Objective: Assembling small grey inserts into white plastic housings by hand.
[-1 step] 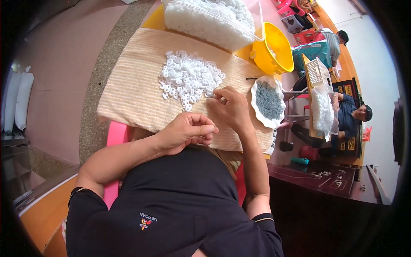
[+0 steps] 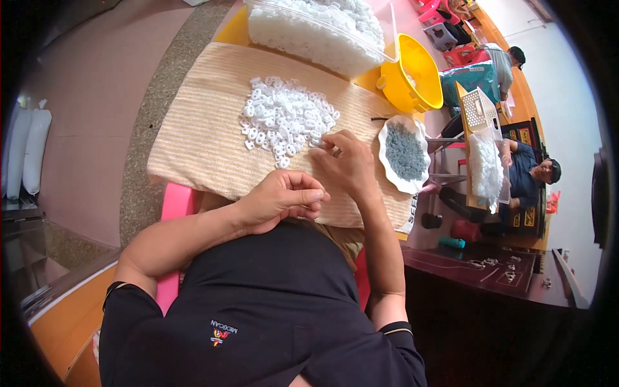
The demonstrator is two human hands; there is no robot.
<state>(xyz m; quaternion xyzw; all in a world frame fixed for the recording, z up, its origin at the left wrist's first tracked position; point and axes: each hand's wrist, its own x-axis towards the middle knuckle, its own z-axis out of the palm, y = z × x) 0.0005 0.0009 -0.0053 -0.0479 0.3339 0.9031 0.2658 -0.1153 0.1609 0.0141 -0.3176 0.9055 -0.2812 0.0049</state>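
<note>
At the left, upright white bags (image 2: 35, 151) run partly into the dark lens rim. Your left hand (image 2: 278, 201) is pinched, thumb against fingers, just off the near side of the pile; you can't tell whether anything small sits in that pinch. Your right hand (image 2: 351, 164) curls with its fingertips at the pile's right edge, and whether it grasps a piece can't be made out.

On the far side, a clear rectangular plastic bin (image 2: 303, 45), its top cut off, is heaped with white pieces. Right of it, a round yellow plastic basket (image 2: 412, 97) has a few pale bits inside, too indistinct to name. Nearer, a white scalloped dish (image 2: 414, 185) holds tiny grey-blue pieces (image 2: 405, 151).

Your small white plastic pieces (image 2: 287, 116), rounded with oval holes, lie loosely piled on the ribbed beige towel (image 2: 200, 116), far of your hands.
</note>
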